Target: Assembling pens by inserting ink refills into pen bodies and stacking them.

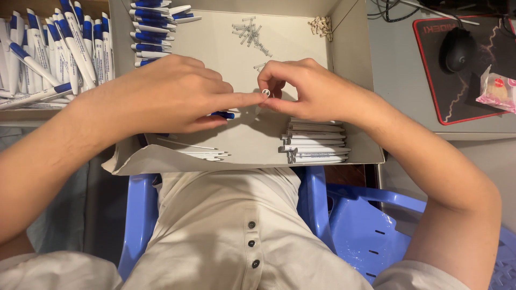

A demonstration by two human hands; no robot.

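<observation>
My left hand [172,94] is closed around a white and blue pen part [226,114], its forefinger stretched to the right. My right hand [306,88] pinches a small white ring-shaped piece [266,92] at that fingertip. Both hands hover over a shallow cardboard box [355,53]. Inside the box lie a stack of white pen barrels [314,142] at the front right, thin white refills [201,152] at the front left, blue and white pens [153,32] at the back left, and a small pile of metal springs [250,32] at the back.
A second box with many blue and white pens [59,48] stands on the left. A black mouse [457,51] on a red-edged mat and a pink wrapped snack [497,88] lie on the grey desk, right. Blue plastic chair [355,225] below.
</observation>
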